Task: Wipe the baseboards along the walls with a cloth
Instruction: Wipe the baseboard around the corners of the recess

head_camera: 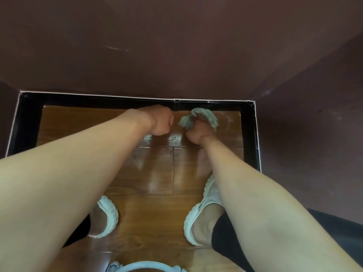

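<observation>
1. Furthest left, the black baseboard [25, 124] runs up the side of the alcove. It then turns along the foot of the dark brown wall [176, 46] ahead of us.
2. Our left hand [162, 121] is low over the wooden floor [153, 173], right at the back stretch of baseboard. Its fingers [170, 120] are curled together into a fist, and we see nothing held in it.
3. Just to its right, across a small gap, our right hand [196, 135] has its fingers clamped on a crumpled grey-green cloth [204, 117]. The cloth bunches out beyond the hand and meets the bottom edge of the back baseboard.
4. Nearer to us, our feet in white sandals [110, 214] stand on the floor, one beneath each forearm.
5. Furthest right, the baseboard turns the corner and runs back toward us.
</observation>
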Motion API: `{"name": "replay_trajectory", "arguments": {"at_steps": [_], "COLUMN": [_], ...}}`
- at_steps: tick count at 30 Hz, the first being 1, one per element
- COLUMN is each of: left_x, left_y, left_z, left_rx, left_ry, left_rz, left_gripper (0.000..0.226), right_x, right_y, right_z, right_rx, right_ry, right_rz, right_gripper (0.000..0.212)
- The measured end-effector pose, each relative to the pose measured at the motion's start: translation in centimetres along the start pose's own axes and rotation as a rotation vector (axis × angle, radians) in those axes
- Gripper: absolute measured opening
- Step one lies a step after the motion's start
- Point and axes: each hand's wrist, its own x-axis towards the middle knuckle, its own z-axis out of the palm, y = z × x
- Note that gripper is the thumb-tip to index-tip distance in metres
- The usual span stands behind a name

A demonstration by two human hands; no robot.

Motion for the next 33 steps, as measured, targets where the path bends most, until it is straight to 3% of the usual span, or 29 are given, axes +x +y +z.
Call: {"name": "replay_trajectory", "arguments": {"at_steps": [3,10,13,16,20,26,29,33], "left_x": [0.4,1.4,1.7,1.7,1.7,2.0,2.0,1.9], "left_y": [0.4,1.7,1.5,1.0,0.7,0.9,1.1,1.1], "left_z": [0.1,-0.6,-0.6,-0.3,0.0,-0.7,-0.5,-0.1], "left_rx": [0.022,-0.055,-0.056,-0.043,-0.019,-0.065,-0.07,-0.051], "left_ry": [-0.013,0.02,0.022,0.019,-0.006,0.001,-0.009,0.003], "left_rz": [0.006,0.045,0.043,0.025,0.019,0.021,0.027,0.021], "left_gripper": [0.029,0.031,0.031,0.029,0.026,0.031,0.031,0.028], "right_x": [0.7,1.9,1.7,0.6,1.0,1.9,2.3,1.0], "right_y": [-1.4,3.5,2.9,0.7,-1.2,2.5,3.9,1.9], "right_z": [0.8,-1.3,-0.3,1.0,1.5,-1.5,-2.2,-0.8], "right_rx": [0.026,0.132,0.074,-0.029,-0.024,0.113,0.133,0.039], "right_ry": [-0.048,0.137,0.1,0.03,-0.024,0.116,0.145,0.055], "right_rz": [-0.069,0.169,0.184,0.038,-0.136,0.108,0.217,0.137], "right_gripper": [0.05,0.047,0.062,0.073,0.068,0.038,0.037,0.049]}}
